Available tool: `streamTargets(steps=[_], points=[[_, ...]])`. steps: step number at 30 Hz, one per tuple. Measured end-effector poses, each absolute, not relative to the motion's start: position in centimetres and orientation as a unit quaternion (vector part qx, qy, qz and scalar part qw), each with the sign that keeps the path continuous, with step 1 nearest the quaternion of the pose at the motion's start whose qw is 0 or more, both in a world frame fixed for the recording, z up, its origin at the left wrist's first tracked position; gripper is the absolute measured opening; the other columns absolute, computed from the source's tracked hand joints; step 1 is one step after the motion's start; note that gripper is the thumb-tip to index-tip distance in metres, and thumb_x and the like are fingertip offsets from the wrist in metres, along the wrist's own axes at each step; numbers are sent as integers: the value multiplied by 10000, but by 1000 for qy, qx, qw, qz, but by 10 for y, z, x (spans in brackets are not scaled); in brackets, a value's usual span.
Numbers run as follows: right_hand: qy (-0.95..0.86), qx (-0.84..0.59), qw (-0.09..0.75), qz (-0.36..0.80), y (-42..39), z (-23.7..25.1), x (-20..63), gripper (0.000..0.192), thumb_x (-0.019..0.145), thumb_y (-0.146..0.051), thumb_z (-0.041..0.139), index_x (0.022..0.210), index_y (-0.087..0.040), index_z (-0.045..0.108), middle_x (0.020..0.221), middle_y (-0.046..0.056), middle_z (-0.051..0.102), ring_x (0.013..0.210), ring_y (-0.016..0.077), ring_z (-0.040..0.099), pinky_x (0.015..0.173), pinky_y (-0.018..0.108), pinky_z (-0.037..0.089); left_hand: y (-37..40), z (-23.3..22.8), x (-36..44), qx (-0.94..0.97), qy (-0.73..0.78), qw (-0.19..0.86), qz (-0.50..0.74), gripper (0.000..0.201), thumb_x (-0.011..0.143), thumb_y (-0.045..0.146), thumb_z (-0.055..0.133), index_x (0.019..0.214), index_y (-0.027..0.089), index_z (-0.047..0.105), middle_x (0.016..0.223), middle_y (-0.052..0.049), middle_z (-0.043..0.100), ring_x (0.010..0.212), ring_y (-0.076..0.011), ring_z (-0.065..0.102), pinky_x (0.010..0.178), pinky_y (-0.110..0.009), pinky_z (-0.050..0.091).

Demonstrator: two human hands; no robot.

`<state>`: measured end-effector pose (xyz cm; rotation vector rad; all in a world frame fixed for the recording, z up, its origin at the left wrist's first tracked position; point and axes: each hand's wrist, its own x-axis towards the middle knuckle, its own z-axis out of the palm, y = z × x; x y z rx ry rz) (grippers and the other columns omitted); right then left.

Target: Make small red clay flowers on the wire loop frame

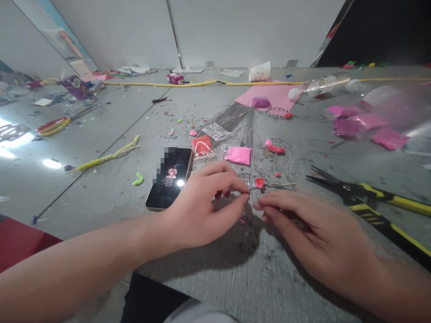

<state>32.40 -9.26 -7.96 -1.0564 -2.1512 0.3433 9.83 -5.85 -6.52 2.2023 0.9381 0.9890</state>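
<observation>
My left hand point(205, 204) is closed in a pinch, thumb and forefinger meeting at the near side of a bent wire piece point(276, 185) with a lump of red clay point(259, 182) on it. Whether the fingertips grip the wire I cannot tell. My right hand point(319, 233) faces it just to the right, thumb pressed against the fingers; anything between them is too small to make out. Beyond the hands lie a bag of pink clay point(238, 155), a bag of red clay point(202, 147) and a wire loop with red and pink clay point(276, 148).
A phone point(171, 179) lies beside my left hand. Long-nose pliers point(363, 193) rest to the right. Loose thin wires point(232, 116) fan out toward a pink sheet point(279, 95). A yellow cord point(195, 84) crosses the floor; several pink bags point(363, 123) are at right.
</observation>
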Motion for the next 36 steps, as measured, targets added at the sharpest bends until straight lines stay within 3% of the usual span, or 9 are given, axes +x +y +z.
streamTargets(steps=[2, 5, 9, 12, 16, 19, 28, 36], points=[[-832, -408, 357, 116, -96, -80, 326, 223, 951, -118, 607, 1106, -229, 722, 1045, 45, 833, 905, 190, 802, 812, 297, 646, -59, -66, 100, 791, 374, 340, 345, 82, 906, 171, 627, 879, 153, 702, 832, -34, 640, 717, -118, 567, 633, -259, 478], [-831, -402, 361, 134, -99, -79, 327, 259, 931, -90, 628, 1099, -250, 744, 1010, 12, 843, 847, 168, 809, 777, 255, 647, -58, -68, 102, 746, 406, 421, 318, 102, 904, 233, 641, 853, 156, 684, 761, -13, 627, 664, -114, 545, 588, -251, 448], [-827, -414, 347, 157, -100, -73, 324, 82, 957, -208, 689, 949, -264, 748, 853, -23, 823, 708, 139, 774, 682, 229, 624, -58, -69, 105, 718, 413, 470, 307, 111, 894, 249, 650, 838, 155, 667, 750, -5, 626, 666, -111, 542, 607, -249, 454], [-840, -391, 344, 152, -98, -68, 322, 148, 997, -271, 655, 856, -243, 692, 766, -16, 759, 673, 131, 718, 674, 239, 604, -60, -68, 107, 714, 405, 493, 288, 126, 893, 258, 659, 825, 151, 664, 752, -11, 637, 673, -111, 552, 614, -246, 455], [-851, -327, 396, 111, -96, -68, 322, 60, 978, -155, 652, 984, -202, 688, 861, 25, 715, 794, 133, 663, 746, 258, 571, -65, -68, 110, 694, 367, 560, 265, 181, 902, 298, 680, 808, 147, 649, 779, -29, 658, 717, -124, 582, 649, -253, 483], [-857, -313, 393, 119, -95, -71, 322, 140, 951, -99, 656, 1045, -193, 699, 888, 31, 697, 823, 138, 637, 755, 275, 554, -69, -69, 111, 668, 340, 610, 258, 182, 901, 288, 688, 800, 143, 642, 785, -41, 661, 747, -136, 595, 680, -265, 506], [-870, -295, 373, 129, -89, -73, 327, 394, 891, -10, 595, 1170, -259, 718, 1000, 55, 719, 918, 175, 698, 767, 300, 607, -70, -69, 110, 570, 361, 686, 272, 184, 854, 270, 761, 791, 143, 644, 685, 2, 638, 601, -85, 598, 549, -186, 478], [-856, -339, 349, 174, -88, -67, 321, 171, 938, -104, 642, 991, -234, 739, 932, 28, 734, 836, 130, 698, 720, 226, 599, -71, -66, 111, 598, 391, 656, 242, 116, 821, 152, 675, 736, 148, 595, 612, 24, 593, 513, -75, 586, 457, -155, 440]])
